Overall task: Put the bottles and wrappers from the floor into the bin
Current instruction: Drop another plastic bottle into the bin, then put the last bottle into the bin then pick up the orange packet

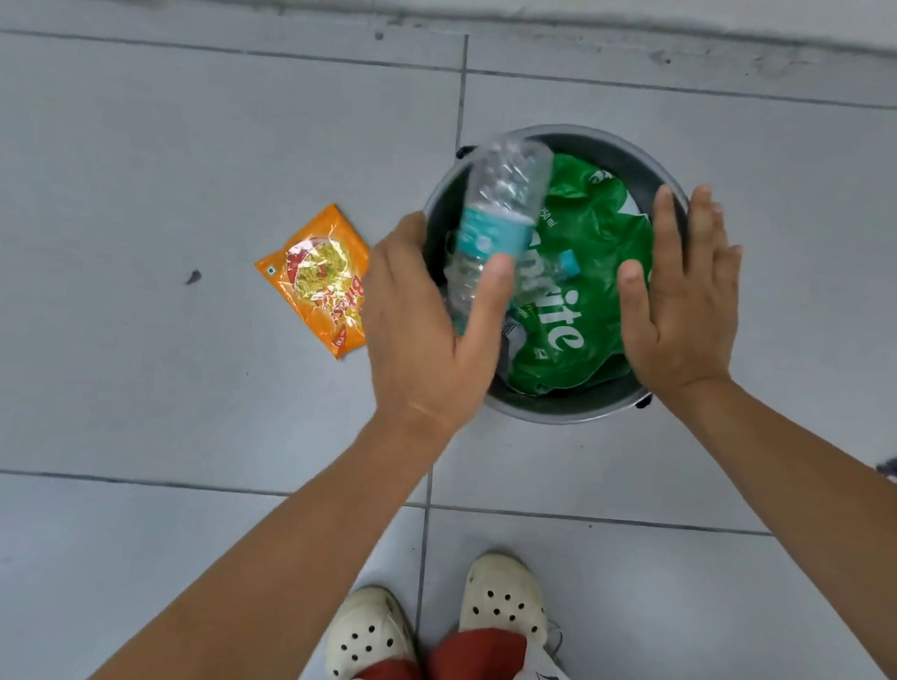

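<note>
The left hand (432,313) grips a crumpled clear plastic bottle with a teal label (498,223) over the round grey metal bin (577,409), above a green plastic wrapper (588,274) already inside. The right hand (684,298) hovers open-palmed over the far rim. Best to release low, centred over the bin; an orange snack wrapper (318,282) remains on the tiled floor (135,172).

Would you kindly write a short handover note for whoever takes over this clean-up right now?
Left hand: holds a clear water bottle over the bin, not yet released.
Right hand: open and empty, above the bin's right rim.
Done: green Sprite wrapper and another bottle with a blue cap lie in the bin.
Left: drop the held bottle in, then pick up the orange snack wrapper from the floor left of the bin.
</note>
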Tool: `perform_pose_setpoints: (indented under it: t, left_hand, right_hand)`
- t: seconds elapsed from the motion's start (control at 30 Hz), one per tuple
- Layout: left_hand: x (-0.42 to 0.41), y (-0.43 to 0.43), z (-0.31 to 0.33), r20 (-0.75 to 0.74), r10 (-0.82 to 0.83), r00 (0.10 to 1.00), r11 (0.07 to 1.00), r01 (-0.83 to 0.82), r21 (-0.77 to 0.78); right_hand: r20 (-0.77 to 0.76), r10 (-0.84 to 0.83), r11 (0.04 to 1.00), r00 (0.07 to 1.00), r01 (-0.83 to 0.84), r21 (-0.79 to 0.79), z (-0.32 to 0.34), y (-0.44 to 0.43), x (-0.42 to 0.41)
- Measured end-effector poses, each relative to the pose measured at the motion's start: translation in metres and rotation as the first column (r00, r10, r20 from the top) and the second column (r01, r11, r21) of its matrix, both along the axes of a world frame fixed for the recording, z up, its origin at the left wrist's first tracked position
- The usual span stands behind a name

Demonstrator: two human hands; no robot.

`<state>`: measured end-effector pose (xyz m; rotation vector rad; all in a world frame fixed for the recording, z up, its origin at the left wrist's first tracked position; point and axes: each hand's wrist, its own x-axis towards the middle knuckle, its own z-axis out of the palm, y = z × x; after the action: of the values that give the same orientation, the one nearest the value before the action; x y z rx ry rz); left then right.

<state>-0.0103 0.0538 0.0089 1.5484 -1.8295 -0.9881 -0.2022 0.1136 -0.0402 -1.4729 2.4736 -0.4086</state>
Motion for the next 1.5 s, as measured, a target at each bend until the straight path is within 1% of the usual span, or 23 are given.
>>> perform_pose_setpoints:
  t: [0.07, 0.1, 0.17, 0.2, 0.27, 0.33, 0.4, 0.47, 0.5, 0.57, 0.63, 0.7, 0.77, 0.83, 1.0, 1.07, 1.1, 1.17, 1.23, 1.3, 1.4, 1.5]
  left_hand:
    - [0.008, 0.003, -0.007, -0.048, 0.102, 0.994, 0.994, -0.100, 0.049]
    - [0.015, 0.001, -0.013, -0.080, 0.151, 0.985, 0.988, -0.148, 0.048]
    - [0.030, -0.005, -0.028, -0.090, 0.198, 0.976, 0.980, -0.199, -0.001]
    - [0.038, -0.009, -0.038, -0.071, 0.207, 0.976, 0.978, -0.209, -0.017]
    - [0.050, -0.018, -0.062, 0.003, 0.238, 0.971, 0.971, -0.238, 0.020]
    - [0.058, -0.027, -0.086, 0.145, 0.238, 0.960, 0.962, -0.253, 0.099]
    - [0.066, -0.040, -0.109, 0.360, 0.159, 0.919, 0.970, -0.214, 0.119]
    - [0.074, -0.051, -0.129, 0.544, 0.008, 0.839, 0.980, -0.115, 0.164]
    - [0.077, -0.055, -0.138, 0.610, -0.072, 0.789, 0.978, -0.063, 0.198]
    - [0.082, -0.063, -0.153, 0.693, -0.199, 0.693, 0.968, 0.028, 0.249]
    - [0.086, -0.069, -0.167, 0.730, -0.254, 0.635, 0.958, 0.059, 0.282]
    - [0.088, -0.073, -0.178, 0.711, -0.289, 0.641, 0.934, 0.026, 0.357]
    - [0.089, -0.073, -0.187, 0.656, -0.334, 0.677, 0.888, -0.007, 0.459]
    - [0.090, -0.068, -0.191, 0.627, -0.378, 0.681, 0.860, 0.007, 0.511]
    - [0.097, -0.054, -0.198, 0.660, -0.394, 0.640, 0.888, 0.082, 0.452]
    - [0.100, -0.054, -0.197, 0.661, -0.411, 0.628, 0.886, 0.107, 0.450]
    - [0.101, -0.055, -0.195, 0.653, -0.416, 0.633, 0.884, 0.113, 0.454]
    - [0.104, -0.058, -0.189, 0.623, -0.404, 0.670, 0.887, 0.121, 0.446]
    - [0.106, -0.060, -0.180, 0.589, -0.355, 0.726, 0.905, 0.110, 0.410]
    - [0.103, -0.063, -0.165, 0.539, -0.258, 0.802, 0.934, 0.064, 0.352]
    - [0.092, -0.066, -0.125, 0.398, -0.095, 0.912, 0.980, 0.017, 0.197]
    - [0.082, -0.065, -0.073, 0.273, -0.036, 0.961, 0.999, 0.029, 0.029]
  right_hand:
    - [0.007, 0.001, 1.000, 1.000, -0.002, 0.006, 0.000, 0.000, -0.001]
    - [0.003, 0.003, 1.000, 1.000, -0.003, 0.011, 0.001, 0.001, -0.001]
    - [0.000, 0.011, 1.000, 1.000, -0.011, 0.015, 0.001, 0.000, -0.001]
    - [0.004, 0.015, 1.000, 1.000, -0.015, 0.012, 0.002, -0.001, 0.000]
    - [0.012, 0.017, 1.000, 1.000, -0.017, 0.003, 0.001, -0.001, 0.000]
    - [0.010, 0.019, 1.000, 1.000, -0.019, -0.006, 0.001, 0.001, -0.002]
    - [0.006, 0.025, 1.000, 1.000, -0.025, -0.019, -0.001, 0.001, -0.002]
    - [0.004, 0.031, 0.999, 1.000, -0.030, -0.035, -0.003, 0.002, -0.002]
    - [0.009, 0.034, 0.999, 0.999, -0.034, -0.039, -0.005, 0.001, -0.002]
    - [0.015, 0.038, 0.998, 0.999, -0.037, -0.043, -0.004, 0.002, -0.003]
    - [0.016, 0.043, 0.998, 0.999, -0.042, -0.048, -0.004, 0.002, -0.003]
    - [0.011, 0.046, 0.998, 0.999, -0.045, -0.054, -0.004, 0.002, -0.002]
    - [0.007, 0.048, 0.997, 0.999, -0.047, -0.062, -0.004, 0.002, -0.003]
    - [0.006, 0.047, 0.997, 0.999, -0.047, -0.068, -0.005, 0.002, -0.002]
    - [0.006, 0.040, 0.996, 0.999, -0.039, -0.083, -0.008, 0.002, -0.003]
    - [0.008, 0.037, 0.996, 0.999, -0.037, -0.080, -0.008, 0.002, -0.003]
    - [0.007, 0.035, 0.996, 0.999, -0.034, -0.077, -0.007, 0.002, -0.003]
    - [-0.006, 0.029, 0.997, 1.000, -0.029, -0.068, -0.006, 0.002, -0.003]
    - [-0.024, 0.029, 0.999, 0.999, -0.030, -0.045, -0.006, 0.001, -0.002]
    - [-0.034, 0.028, 0.999, 0.999, -0.029, -0.025, -0.005, 0.000, -0.002]
    - [-0.022, 0.016, 1.000, 1.000, -0.017, -0.013, -0.001, 0.000, -0.001]
    - [0.007, 0.005, 1.000, 1.000, -0.005, 0.000, -0.001, 0.000, 0.000]
